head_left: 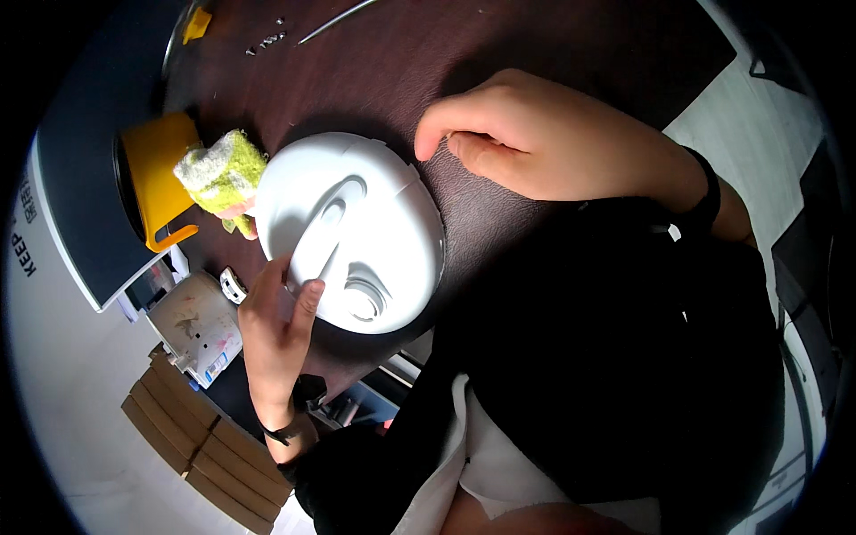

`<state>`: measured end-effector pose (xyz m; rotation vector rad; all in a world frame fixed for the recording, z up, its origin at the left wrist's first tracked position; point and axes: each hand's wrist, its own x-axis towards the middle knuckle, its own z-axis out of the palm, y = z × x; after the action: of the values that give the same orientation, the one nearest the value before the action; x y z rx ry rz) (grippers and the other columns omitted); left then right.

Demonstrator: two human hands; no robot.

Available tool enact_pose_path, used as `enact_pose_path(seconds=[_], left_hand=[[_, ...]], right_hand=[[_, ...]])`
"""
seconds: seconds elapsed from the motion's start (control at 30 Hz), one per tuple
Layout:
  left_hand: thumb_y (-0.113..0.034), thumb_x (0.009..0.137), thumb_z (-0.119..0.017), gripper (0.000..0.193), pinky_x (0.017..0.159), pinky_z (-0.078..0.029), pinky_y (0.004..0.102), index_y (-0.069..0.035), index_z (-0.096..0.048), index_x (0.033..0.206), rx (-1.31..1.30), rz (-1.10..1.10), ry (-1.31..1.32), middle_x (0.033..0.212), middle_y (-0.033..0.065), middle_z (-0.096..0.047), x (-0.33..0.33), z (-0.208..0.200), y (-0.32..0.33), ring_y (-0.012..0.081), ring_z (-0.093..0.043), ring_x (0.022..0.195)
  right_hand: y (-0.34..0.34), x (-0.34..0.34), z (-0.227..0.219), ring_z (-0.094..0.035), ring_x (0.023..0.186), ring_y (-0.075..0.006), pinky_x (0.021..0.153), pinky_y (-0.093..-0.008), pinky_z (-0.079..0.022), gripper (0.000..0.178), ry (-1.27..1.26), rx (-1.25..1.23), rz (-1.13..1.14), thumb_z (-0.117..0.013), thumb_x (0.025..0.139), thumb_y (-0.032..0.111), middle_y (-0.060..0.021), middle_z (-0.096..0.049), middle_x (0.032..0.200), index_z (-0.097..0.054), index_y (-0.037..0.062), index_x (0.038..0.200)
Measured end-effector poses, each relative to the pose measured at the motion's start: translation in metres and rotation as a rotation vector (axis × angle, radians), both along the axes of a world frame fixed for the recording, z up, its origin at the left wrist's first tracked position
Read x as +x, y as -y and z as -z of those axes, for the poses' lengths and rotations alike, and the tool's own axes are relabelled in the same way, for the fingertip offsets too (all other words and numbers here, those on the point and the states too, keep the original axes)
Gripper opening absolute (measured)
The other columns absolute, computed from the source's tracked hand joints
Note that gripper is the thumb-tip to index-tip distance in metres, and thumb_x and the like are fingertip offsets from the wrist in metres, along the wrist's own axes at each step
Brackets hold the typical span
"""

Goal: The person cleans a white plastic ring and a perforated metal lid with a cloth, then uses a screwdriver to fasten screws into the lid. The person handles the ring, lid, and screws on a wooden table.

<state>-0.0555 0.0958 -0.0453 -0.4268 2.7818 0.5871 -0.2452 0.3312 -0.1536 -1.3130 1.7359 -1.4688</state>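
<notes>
A white, round plastic housing [401, 214] lies on the dark brown tabletop. A long raised handle [328, 223] runs across its top, and a round knob-like part [363, 301] is set in a recess near its lower edge. My left hand [275, 316] grips the housing at its lower left, the thumb resting by the handle's lower end; the other fingertips are partly hidden. To the right, apart from the housing, my right hand [526, 143] hovers with its fingers curled in toward the thumb. Nothing shows between those fingers.
A green-and-white fuzzy cloth item [223, 174] sits against the housing's left side, beside a yellow container [160, 174]. Several small screws [266, 43] and a thin metal rod [334, 20] lie at the far side. Stacked brown cardboard [201, 437] stands below the table's left edge.
</notes>
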Motion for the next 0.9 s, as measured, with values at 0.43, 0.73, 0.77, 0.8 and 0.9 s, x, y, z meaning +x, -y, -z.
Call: enact_pose_path(seconds=[0.43,0.73,0.77,0.8,0.9], left_hand=[[-0.026,0.094,-0.057,0.036,0.064,-0.046,0.0347,0.004,-0.052,0.113,-0.046,0.132,0.067,0.08,0.0197,-0.058,-0.003,0.002,0.003,0.0273,-0.058,0.069],[-0.024,0.095,-0.056,0.039,0.065,-0.047,0.0324,-0.001,-0.046,0.125,-0.036,0.029,0.107,0.085,0.0196,-0.059,-0.007,0.003,-0.006,0.0249,-0.057,0.067],[-0.024,0.095,-0.056,0.039,0.066,-0.046,0.0322,-0.001,-0.046,0.124,-0.006,0.031,0.114,0.085,0.0189,-0.059,-0.009,0.004,-0.002,0.0243,-0.057,0.068],[-0.024,0.095,-0.056,0.038,0.066,-0.046,0.0321,-0.001,-0.046,0.124,0.012,0.013,0.122,0.085,0.0182,-0.059,-0.006,0.001,-0.003,0.0238,-0.056,0.069],[-0.023,0.095,-0.056,0.037,0.068,-0.044,0.0313,-0.001,-0.047,0.123,0.102,-0.016,0.075,0.084,0.0153,-0.058,0.005,0.001,0.0,0.0216,-0.054,0.071]], right_hand=[[-0.002,-0.001,-0.005,-0.06,0.055,-0.0169,0.052,-0.03,-0.046,0.012,0.031,0.029,-0.013,-0.053,0.088,0.007,-0.0095,-0.064,0.068,-0.064,0.0023,0.087],[-0.001,-0.003,-0.003,-0.047,0.047,-0.0081,0.045,-0.0225,-0.036,0.012,-0.048,0.025,-0.065,-0.051,0.093,0.006,-0.0052,-0.059,0.066,-0.061,0.0018,0.099],[-0.001,-0.003,-0.003,-0.053,0.052,-0.0121,0.049,-0.0255,-0.04,0.012,-0.03,0.027,-0.039,-0.052,0.091,0.006,-0.0071,-0.061,0.069,-0.062,0.0016,0.096],[-0.001,-0.002,-0.005,-0.058,0.057,-0.0161,0.054,-0.0284,-0.044,0.013,-0.01,0.017,-0.031,-0.052,0.09,0.006,-0.009,-0.064,0.072,-0.063,0.0013,0.093],[-0.001,-0.001,-0.004,-0.064,0.065,-0.0213,0.06,-0.0317,-0.048,0.014,0.002,-0.009,-0.021,-0.052,0.088,0.007,-0.0117,-0.067,0.078,-0.064,0.0007,0.091]])
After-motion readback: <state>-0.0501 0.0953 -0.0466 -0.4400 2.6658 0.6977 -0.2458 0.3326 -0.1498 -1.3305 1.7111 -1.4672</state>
